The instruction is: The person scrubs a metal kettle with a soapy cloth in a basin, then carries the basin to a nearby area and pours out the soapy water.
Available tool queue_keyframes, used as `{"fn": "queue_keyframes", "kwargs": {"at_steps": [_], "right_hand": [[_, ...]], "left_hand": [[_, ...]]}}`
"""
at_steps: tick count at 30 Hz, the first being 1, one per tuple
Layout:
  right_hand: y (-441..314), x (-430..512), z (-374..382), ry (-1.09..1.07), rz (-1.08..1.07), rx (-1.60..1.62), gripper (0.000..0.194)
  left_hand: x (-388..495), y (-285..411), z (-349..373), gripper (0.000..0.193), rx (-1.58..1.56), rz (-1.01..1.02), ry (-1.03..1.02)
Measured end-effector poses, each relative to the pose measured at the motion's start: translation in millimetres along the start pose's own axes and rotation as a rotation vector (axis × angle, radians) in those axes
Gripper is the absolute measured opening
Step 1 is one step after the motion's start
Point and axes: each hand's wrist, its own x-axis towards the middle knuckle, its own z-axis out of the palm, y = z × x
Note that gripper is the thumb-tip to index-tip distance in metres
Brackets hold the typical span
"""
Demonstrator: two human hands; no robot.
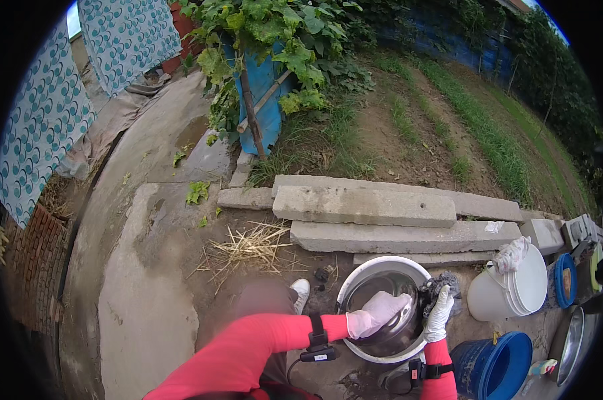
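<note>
A round metal basin (349, 280) with a pale rim stands on the ground before me, holding dark liquid and a shiny metal piece, perhaps a lid or bowl (400, 320). My left hand (379, 312), in a whitish glove, reaches into the basin with its fingers curled at the metal piece's edge. Over the basin's right rim, my right hand (439, 312), also gloved, holds a dark grey wet cloth or rag (439, 287). Part of the cloth and the right fingers' far side are hidden.
A white lidded bucket (486, 295) with a rag on top and a blue bucket (481, 370) stand right of the basin. Beyond it lie stacked concrete beams (364, 205). Straw (251, 247) lies on the ground, near my white shoe (301, 292). A shallow metal basin (569, 345) is far right.
</note>
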Motion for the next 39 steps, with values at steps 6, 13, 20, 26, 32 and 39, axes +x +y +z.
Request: {"fn": "queue_keyframes", "kwargs": {"at_steps": [6, 13, 20, 26, 32, 39], "right_hand": [[-23.6, 3.2, 0.5, -0.004, 0.487, 0.565, 0.057], [3.2, -2.9, 15.1, 0.134, 0.158, 0.421, 0.025], [22.4, 7.8, 8.8, 0.065, 0.208, 0.403, 0.026], [37.5, 20.0, 0.1, 0.096, 0.181, 0.169, 0.030], [58.2, 2.1, -13.0, 0.023, 0.181, 0.071, 0.033], [14.9, -25.1, 6.5, -0.007, 0.248, 0.357, 0.044]], "left_hand": [[-4.7, -10.8, -1.0, 0.057, 0.335, 0.117, -0.034], [2.6, -5.6, -3.6, 0.047, -0.040, 0.072, -0.024], [4.9, -1.1, -4.6, 0.046, -0.119, 0.045, 0.032], [3.2, 7.4, -8.4, 0.045, -0.119, 0.089, 0.077], [5.2, 21.3, -23.0, 0.030, -0.373, 0.116, -0.003], [24.3, 23.3, -33.0, 0.044, -0.629, 0.243, -0.118]]}}
